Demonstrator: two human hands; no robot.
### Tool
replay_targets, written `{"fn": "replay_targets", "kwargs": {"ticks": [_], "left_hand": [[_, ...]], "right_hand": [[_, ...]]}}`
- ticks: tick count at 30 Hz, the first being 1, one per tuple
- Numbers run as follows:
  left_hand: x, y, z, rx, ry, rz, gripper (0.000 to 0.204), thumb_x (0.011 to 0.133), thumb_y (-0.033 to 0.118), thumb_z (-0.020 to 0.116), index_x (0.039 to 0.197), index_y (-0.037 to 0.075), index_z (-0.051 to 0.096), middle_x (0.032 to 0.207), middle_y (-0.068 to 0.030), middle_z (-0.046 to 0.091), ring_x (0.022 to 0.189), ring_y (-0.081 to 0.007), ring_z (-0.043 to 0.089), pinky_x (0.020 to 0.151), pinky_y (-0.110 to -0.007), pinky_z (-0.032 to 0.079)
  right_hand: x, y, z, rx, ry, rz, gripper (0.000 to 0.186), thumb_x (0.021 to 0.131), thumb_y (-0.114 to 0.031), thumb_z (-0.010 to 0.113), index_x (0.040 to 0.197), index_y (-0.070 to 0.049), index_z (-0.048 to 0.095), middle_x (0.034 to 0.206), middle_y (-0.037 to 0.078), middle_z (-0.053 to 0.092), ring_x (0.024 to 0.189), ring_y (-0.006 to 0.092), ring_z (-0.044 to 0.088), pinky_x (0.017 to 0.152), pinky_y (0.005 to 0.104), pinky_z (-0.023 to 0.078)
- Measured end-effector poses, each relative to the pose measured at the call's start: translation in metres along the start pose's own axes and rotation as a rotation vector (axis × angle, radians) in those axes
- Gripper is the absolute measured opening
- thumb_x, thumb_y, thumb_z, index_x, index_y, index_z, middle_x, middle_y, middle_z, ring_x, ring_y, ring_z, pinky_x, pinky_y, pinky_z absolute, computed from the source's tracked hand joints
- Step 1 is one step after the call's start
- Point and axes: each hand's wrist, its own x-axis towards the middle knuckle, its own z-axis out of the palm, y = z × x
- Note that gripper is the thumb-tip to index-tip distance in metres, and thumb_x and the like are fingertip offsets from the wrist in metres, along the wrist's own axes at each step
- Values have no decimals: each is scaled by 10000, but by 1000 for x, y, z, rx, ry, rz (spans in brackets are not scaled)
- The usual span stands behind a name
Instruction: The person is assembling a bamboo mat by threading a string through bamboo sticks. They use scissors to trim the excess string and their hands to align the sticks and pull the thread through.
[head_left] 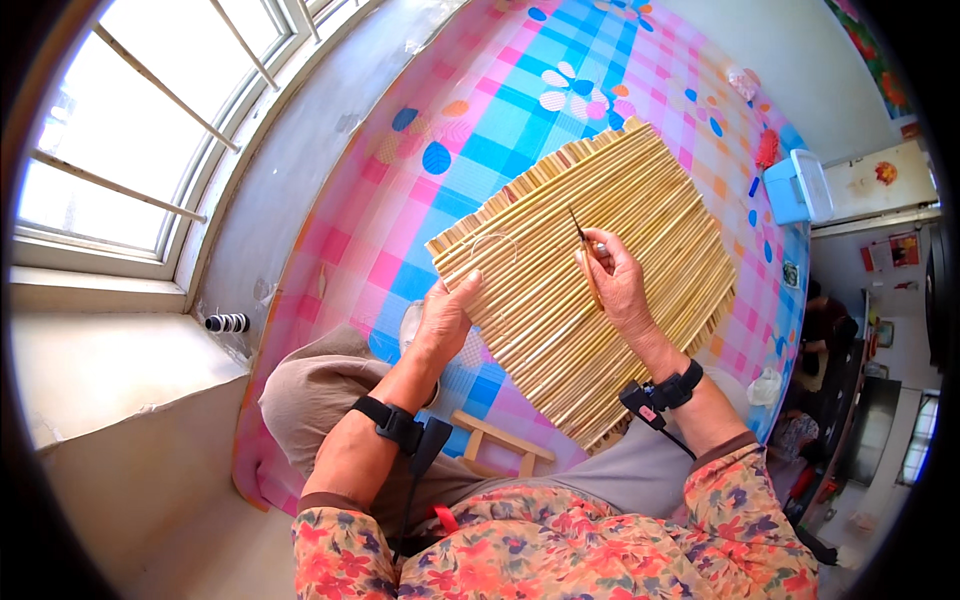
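Beyond the stick mat sits a blue tub, contents unclear.

1 head-worn fisheye looks down – close above the slatted mat.

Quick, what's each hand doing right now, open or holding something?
Left hand: closed on the edge of the slatted mat, thumb on top.
Right hand: closed, holding a slim pointed tool over the mat.

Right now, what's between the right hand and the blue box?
From the right hand to the blue box: stalk mat, then checked cover, in the head view.
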Motion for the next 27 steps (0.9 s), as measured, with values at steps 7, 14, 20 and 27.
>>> {"fn": "replay_targets", "kwargs": {"ticks": [7, 14, 20, 27], "left_hand": [[-20, 10, 39, 33, -60, 189, 340, 934, 125, 603, 1248, 17, 534, 1180, -97, 625, 1044, -199, 618, 923, -365, 503], [-93, 52, 150, 388, -316, 486, 345, 928, 62, 588, 1262, -7, 529, 1085, -40, 615, 1020, -106, 552, 891, -275, 448], [-190, 75, 216, 645, -466, 692, 339, 922, 39, 588, 1248, -21, 519, 940, -29, 602, 716, -90, 594, 618, -239, 490], [-215, 74, 237, 1117, -960, 1380, 437, 795, 22, 656, 1203, -66, 527, 1156, -219, 616, 1046, -346, 618, 891, -398, 499]], "right_hand": [[-18, -6, -26, 210, 155, 54, 415, 926, -243, 636, 1226, 13, 505, 904, 50, 596, 821, 112, 627, 705, 239, 540], [-39, -62, -95, 483, 450, -28, 412, 950, -313, 592, 1208, -4, 506, 878, 72, 586, 833, 182, 656, 693, 302, 557], [-104, -123, -150, 931, 501, -199, 347, 987, -336, 506, 1167, -39, 505, 871, 81, 576, 1003, 303, 630, 876, 490, 524], [-162, -124, -171, 1137, 452, -388, 353, 984, -358, 494, 1131, -38, 510, 925, 93, 593, 973, 346, 619, 875, 502, 521]]}}
